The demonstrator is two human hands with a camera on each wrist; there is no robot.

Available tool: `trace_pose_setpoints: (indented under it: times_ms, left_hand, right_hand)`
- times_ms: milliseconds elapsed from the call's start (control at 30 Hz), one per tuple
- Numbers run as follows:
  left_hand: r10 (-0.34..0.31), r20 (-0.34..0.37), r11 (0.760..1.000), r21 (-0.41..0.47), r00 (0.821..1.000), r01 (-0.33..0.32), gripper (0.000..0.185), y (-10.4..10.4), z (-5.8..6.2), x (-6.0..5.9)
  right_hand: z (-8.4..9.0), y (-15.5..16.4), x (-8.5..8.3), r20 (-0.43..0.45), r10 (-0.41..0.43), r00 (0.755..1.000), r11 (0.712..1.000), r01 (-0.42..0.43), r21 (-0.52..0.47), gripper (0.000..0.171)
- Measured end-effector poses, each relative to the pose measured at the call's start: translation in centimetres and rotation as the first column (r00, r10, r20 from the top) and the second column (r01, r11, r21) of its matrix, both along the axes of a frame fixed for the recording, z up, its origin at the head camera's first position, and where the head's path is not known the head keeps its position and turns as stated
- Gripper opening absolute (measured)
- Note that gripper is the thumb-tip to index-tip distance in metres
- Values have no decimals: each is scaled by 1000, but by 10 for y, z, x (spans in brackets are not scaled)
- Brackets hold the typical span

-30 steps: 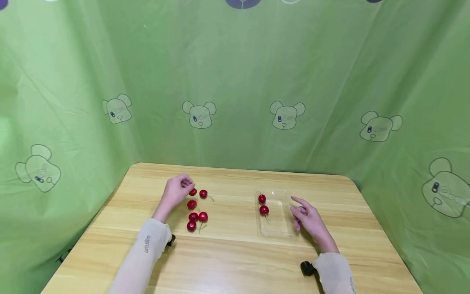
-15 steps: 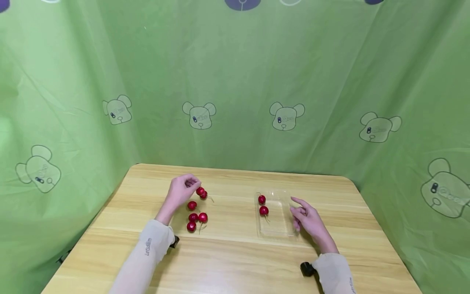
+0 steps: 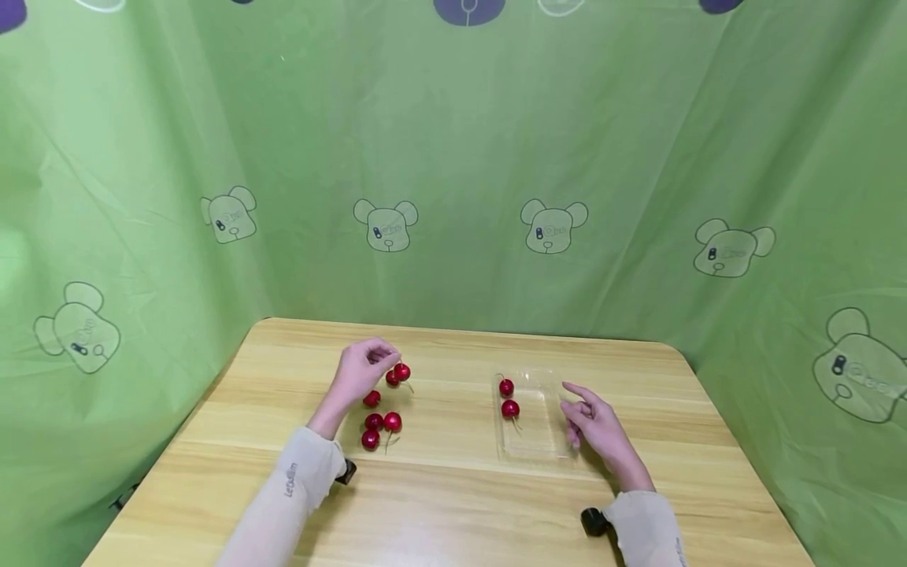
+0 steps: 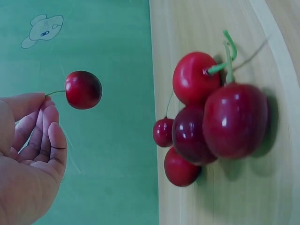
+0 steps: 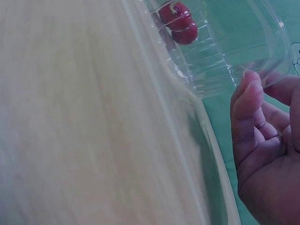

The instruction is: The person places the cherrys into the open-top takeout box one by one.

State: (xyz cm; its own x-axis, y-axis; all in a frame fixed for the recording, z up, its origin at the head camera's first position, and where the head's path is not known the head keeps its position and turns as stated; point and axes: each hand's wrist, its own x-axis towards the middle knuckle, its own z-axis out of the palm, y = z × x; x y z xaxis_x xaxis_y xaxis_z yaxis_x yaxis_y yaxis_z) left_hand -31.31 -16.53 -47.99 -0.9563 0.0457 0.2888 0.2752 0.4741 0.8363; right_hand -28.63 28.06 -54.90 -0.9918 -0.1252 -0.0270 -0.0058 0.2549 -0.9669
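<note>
A single cherry [image 3: 401,371] is pinched by its thin stem in the grip of the left hand [image 3: 361,372], between thumb and fingertips, and is held clear of the bench [image 3: 453,504]. In the left wrist view the same cherry [image 4: 83,89] hangs free against the green cloth, its stem caught at the fingertips [image 4: 47,105] while the other fingers lie loosely curled toward the palm.

Just below the held fruit, a cluster of loose cherries [image 3: 377,417] lies on the wood, at about 5 o'clock from the left hand; five of them are seen in the left wrist view, bunched together and touching [image 4: 206,117], two with green stems sticking up.

A clear plastic tray [image 3: 542,441] is set at about 3 o'clock from the cluster, well apart from it. Two cherries [image 3: 507,398] are seen inside it, toward its left and far end, one close behind the other.

The right hand [image 3: 595,425] is placed just beside the tray's right edge, at 3 o'clock from it. Its grip is relaxed and holds nothing: the forefinger is stretched forward, the others loosely bent. In the right wrist view a fingertip [image 5: 246,101] lies at the tray's clear rim [image 5: 276,51]; whether it touches cannot be told.

A green cloth printed with bear heads [image 3: 386,224] surrounds the bench on three sides.
</note>
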Motion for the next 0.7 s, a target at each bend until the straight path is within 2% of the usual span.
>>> trace_pose_setpoints:
  times_ms: [133,333,533,700]
  left_hand:
    - [-13,15,999,33,1000,13,7,4,2,2]
    - [-39,-2,996,75,999,39,8,11,0,2]
    - [-85,46,986,148,995,77,8,22,-1,2]
    - [-94,33,987,136,995,88,7,32,-2,3]
  right_hand:
    - [0,0,0,5,-1,1000,1000,1,-2,57]
    - [0,0,0,2,1,1000,1000,-1,1,58]
    - [0,0,1,-2,0,1000,1000,0,4,59]
    - [-1,1,1,-13,7,1000,1000,-7,8,60]
